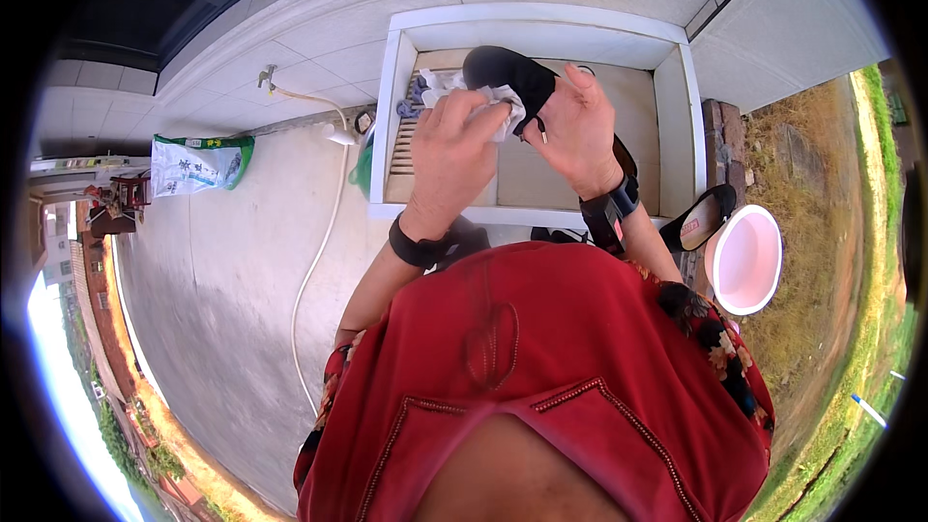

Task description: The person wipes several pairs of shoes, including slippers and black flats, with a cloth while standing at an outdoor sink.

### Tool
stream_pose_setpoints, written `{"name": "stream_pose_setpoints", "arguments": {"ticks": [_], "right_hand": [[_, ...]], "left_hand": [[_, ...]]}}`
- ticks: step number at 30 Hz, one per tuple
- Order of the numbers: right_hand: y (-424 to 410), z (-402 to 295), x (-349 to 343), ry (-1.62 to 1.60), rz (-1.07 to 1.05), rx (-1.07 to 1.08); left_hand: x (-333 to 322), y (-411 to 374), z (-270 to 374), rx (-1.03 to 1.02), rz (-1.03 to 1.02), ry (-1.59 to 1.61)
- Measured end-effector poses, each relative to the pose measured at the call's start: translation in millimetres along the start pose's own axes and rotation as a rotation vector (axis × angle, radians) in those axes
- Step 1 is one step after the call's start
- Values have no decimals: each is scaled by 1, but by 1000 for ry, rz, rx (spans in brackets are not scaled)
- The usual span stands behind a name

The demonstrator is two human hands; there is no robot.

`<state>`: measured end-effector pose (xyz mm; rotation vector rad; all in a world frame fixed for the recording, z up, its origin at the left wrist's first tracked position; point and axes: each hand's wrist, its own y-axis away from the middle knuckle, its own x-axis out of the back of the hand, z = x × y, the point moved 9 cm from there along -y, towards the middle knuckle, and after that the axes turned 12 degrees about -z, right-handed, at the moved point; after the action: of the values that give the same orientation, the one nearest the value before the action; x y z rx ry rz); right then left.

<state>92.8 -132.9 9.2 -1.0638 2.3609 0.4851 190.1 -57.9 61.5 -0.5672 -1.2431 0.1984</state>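
A black fabric shoe (511, 69) is held up over a white-rimmed basin (580, 192), its toe pointing to the upper left. My right hand (580, 134) holds it at the heel end, and part of the shoe is hidden behind the palm. My left hand (457, 148) pinches a crumpled white cloth or tissue (511, 112) and presses it against the shoe's side. A small dark tag or cord end (542, 129) hangs by my right thumb. The matching black flat shoe (699, 221) leans outside the basin's right corner.
A slatted washboard surface (403, 148) with bluish cloth (409, 109) lies at the basin's left. A pink tub (747, 261) stands right. From the wall tap (267, 78), a hose (330, 214) crosses the concrete floor. A white-and-green sack (199, 165) lies farther left.
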Motion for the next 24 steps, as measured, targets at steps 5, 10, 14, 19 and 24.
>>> {"name": "stream_pose_setpoints", "arguments": {"ticks": [5,10,14,19,24], "right_hand": [[-4,-10,-9,-268,-311,299],[-9,11,-3,-565,-453,119],[-15,33,18,-662,-299,64],[-6,4,32,-646,-309,168],[-10,9,33,-55,-73,142]], "left_hand": [[-3,5,11,-89,20,-85],[-13,4,8,-55,-54,-56],[-33,16,-15,85,-345,-193],[-28,47,-61,410,-264,295],[-6,35,-62,399,-2,570]]}}
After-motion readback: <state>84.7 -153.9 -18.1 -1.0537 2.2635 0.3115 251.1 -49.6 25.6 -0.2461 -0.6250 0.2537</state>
